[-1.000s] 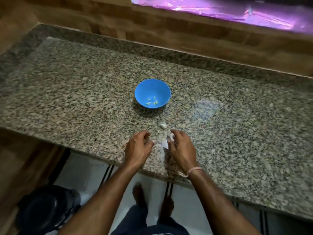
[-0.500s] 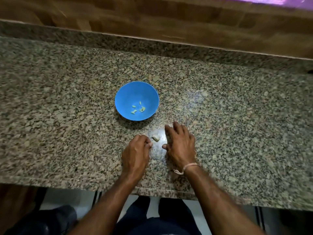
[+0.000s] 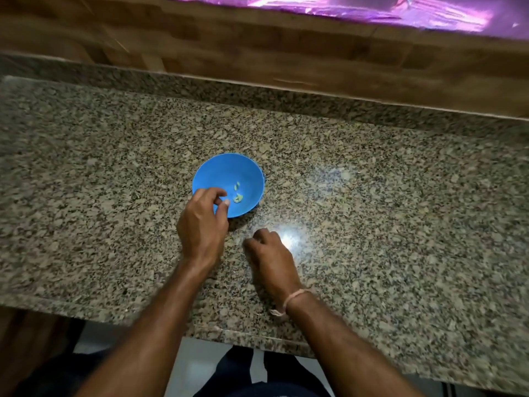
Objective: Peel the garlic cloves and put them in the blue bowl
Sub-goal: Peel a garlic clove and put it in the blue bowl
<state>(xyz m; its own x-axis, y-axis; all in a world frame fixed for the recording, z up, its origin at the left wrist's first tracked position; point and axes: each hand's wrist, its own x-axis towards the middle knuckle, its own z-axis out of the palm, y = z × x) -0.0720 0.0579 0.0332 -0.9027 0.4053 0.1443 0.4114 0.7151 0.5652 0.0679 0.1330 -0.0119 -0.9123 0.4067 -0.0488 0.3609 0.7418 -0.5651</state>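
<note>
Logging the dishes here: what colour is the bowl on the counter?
The bowl is plain bright blue, clearest in the head view.

One camera only, worn on the person's head, looking forward and steeply down over the counter (image 3: 400, 224). It is close above the near edge; the blue bowl (image 3: 223, 173) sits mid-frame, wooden wall (image 3: 257, 47) along the top.

Plain bright blue bowl (image 3: 217, 173), pale yellow-green garlic cloves (image 3: 237, 198) inside. Worktop (image 3: 372, 196) speckled grey, tan and black throughout. Brown wood-grain wall (image 3: 257, 47) along its far edge, purple sheen (image 3: 372, 10) above. Pale pink wrist thread (image 3: 297, 295).
</note>
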